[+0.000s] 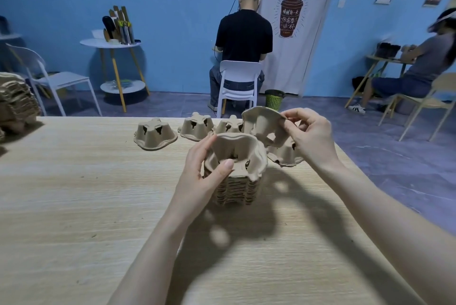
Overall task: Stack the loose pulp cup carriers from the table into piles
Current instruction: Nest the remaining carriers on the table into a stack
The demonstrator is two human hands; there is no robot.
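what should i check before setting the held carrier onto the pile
1. Right hand pinches the held carrier at its rim: ok.
2. Left hand steadies the pile: ok.
3. Held carrier faces cups-up like the pile's top: cannot tell, it is tilted.
4. Held carrier is over the pile: not ok, it hangs behind and to the right.
5. Pile stands straight on the table: ok.
6. Loose carriers left to stack: ok, several lie upside down behind.
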